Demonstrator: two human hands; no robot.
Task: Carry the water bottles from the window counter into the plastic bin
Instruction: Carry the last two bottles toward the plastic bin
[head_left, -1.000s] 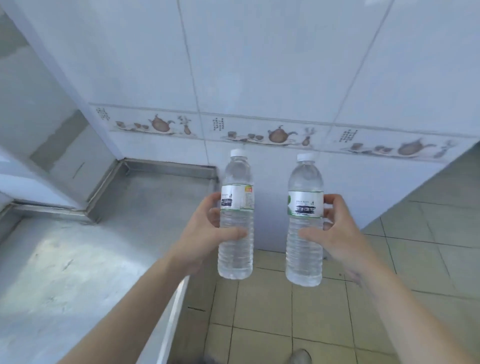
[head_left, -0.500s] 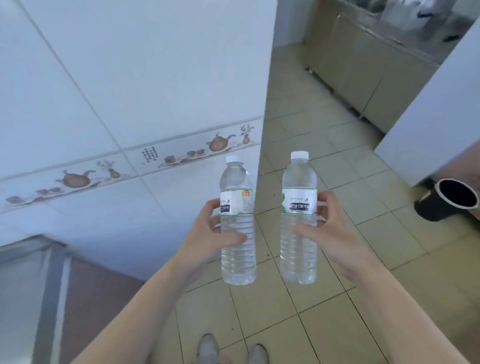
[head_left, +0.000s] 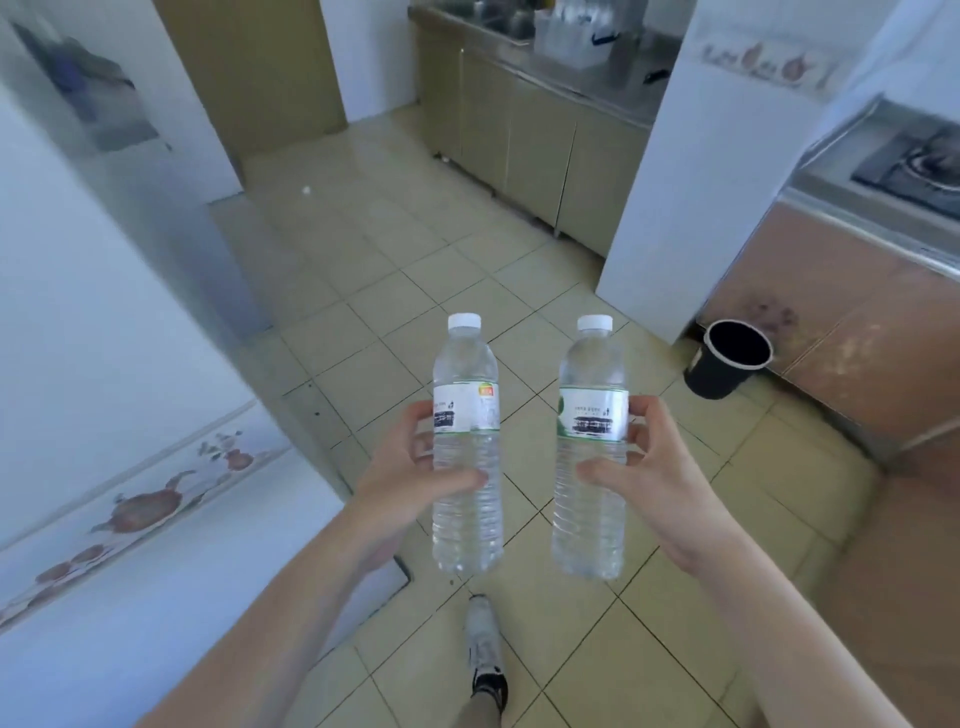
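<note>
I hold two clear water bottles with white caps upright in front of me, over the tiled floor. My left hand (head_left: 400, 483) grips the left bottle (head_left: 466, 379) around its middle, just below the white label. My right hand (head_left: 660, 483) grips the right bottle (head_left: 592, 374), whose label has a green edge. A clear plastic bin (head_left: 566, 39) holding what look like bottles stands on the far steel counter (head_left: 587, 78), blurred at the top of the view.
A tiled wall (head_left: 78, 364) with a teapot border runs along my left. A white pillar (head_left: 670, 171) and a brown cabinet with a gas stove (head_left: 919, 161) are on the right. A black bucket (head_left: 727, 358) sits on the floor beside them. My shoe (head_left: 483, 649) is below.
The view has swung right, away from the window counter and wall, toward the open kitchen floor and far counter. Both hands keep the same hold on the bottles.
</note>
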